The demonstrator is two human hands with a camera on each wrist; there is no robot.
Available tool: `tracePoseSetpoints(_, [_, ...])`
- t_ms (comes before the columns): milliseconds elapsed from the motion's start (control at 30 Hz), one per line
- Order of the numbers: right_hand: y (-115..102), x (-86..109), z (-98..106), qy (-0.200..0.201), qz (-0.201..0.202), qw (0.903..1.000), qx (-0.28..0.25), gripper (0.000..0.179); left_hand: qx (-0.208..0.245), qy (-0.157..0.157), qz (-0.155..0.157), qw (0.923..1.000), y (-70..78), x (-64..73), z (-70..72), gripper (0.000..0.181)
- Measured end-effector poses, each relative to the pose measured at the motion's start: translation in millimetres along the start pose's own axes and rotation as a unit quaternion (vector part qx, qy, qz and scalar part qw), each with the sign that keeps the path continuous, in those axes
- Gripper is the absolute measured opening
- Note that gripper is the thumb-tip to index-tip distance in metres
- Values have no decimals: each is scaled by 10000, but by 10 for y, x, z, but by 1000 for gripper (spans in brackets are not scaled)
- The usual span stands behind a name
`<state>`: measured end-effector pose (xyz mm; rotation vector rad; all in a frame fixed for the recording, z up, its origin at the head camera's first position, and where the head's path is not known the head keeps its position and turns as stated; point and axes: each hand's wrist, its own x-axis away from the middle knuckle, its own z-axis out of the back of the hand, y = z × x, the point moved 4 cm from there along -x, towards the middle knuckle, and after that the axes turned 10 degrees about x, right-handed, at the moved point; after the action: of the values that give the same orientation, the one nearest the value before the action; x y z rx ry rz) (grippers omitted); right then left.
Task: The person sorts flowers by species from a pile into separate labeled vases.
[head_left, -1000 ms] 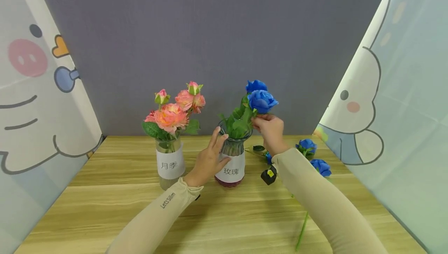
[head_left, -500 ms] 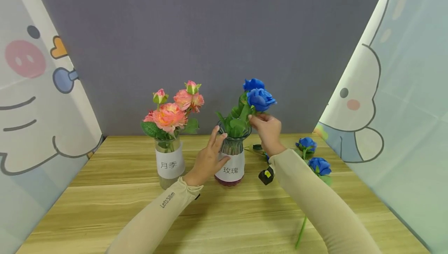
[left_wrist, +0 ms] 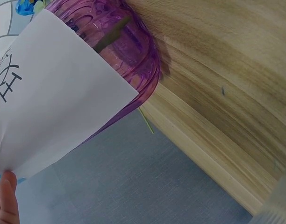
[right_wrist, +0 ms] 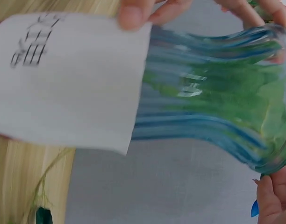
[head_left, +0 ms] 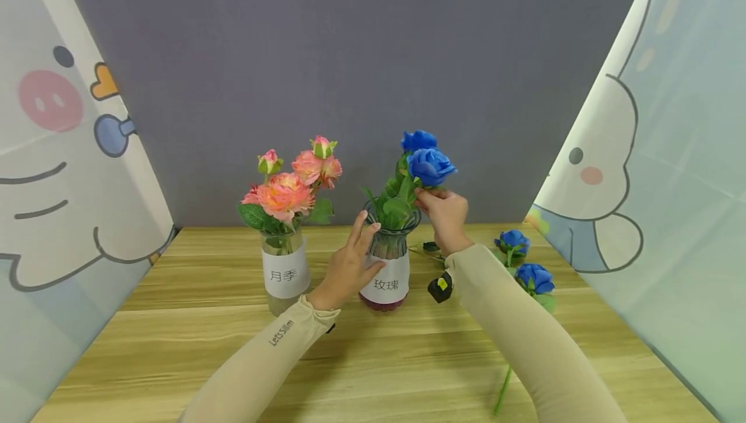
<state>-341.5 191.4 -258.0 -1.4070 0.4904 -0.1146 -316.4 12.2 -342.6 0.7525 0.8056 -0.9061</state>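
Observation:
A glass vase [head_left: 389, 245], bluish above and purple at its base, stands mid-table with a white paper label round it. Green leaves and two blue blooms rise from its mouth. My right hand [head_left: 447, 216] pinches the front blue rose [head_left: 431, 166] just under its bloom, beside the vase rim. Behind it stands another blue rose [head_left: 418, 140]. My left hand [head_left: 346, 266] rests against the vase's left side with fingers extended. In the right wrist view the left thumb [right_wrist: 132, 15] lies on the label's edge, and the right hand's fingers [right_wrist: 274, 198] show by the rim.
Left of it, a clear vase [head_left: 285, 280] with its own label holds pink flowers [head_left: 285, 196]. Blue roses [head_left: 533, 277] lie on the table at the right, partly under the right sleeve. A grey panel [head_left: 361, 73] closes off the back; printed curtains flank both sides.
The right hand and the front blue rose have shifted slightly left, and the blooms stand a little closer over the vase. The left hand has stayed at the vase's side.

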Motion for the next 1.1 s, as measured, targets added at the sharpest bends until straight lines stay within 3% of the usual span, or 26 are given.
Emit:
tracePoseSetpoints(133, [19,4,6,9,178,9970,751,27,2,12,12,10000,-7,1,6,93])
tracePoseSetpoints(233, [44,10,4,-130,97,9961,868,30,19,10,20,10000,-10,5,11,92])
tracePoseSetpoints(367, [102,-3,49,-582,-106,9979,252,33,36,25,1,10000,-14,8,0,94])
tracePoseSetpoints(500, [174,-28,158,-1034,-322,9932,-421,37,1,67,-55,10000,-24,9,-12,98])
tracePoseSetpoints(633, [278,-70,263,-1228,-786,9833,-1089,43,-44,82,-100,9999,-37,8,-11,100])
tracePoseSetpoints(767, [448,-113,321,-1182,-1516,9667,-1690,46,-47,97,-129,9999,-37,3,-3,98])
tracePoseSetpoints(867, [637,-127,309,-1013,-2089,9541,-1892,47,-23,106,-142,9998,-30,6,0,101])
tracePoseSetpoints(967, [943,-179,252,-873,-2343,9512,-1809,47,56,94,-142,9998,-18,14,-5,104])
tracePoseSetpoints(1100, [1773,-479,198,-893,-2200,9453,-2237,40,136,62,-125,9998,-4,24,-14,106])
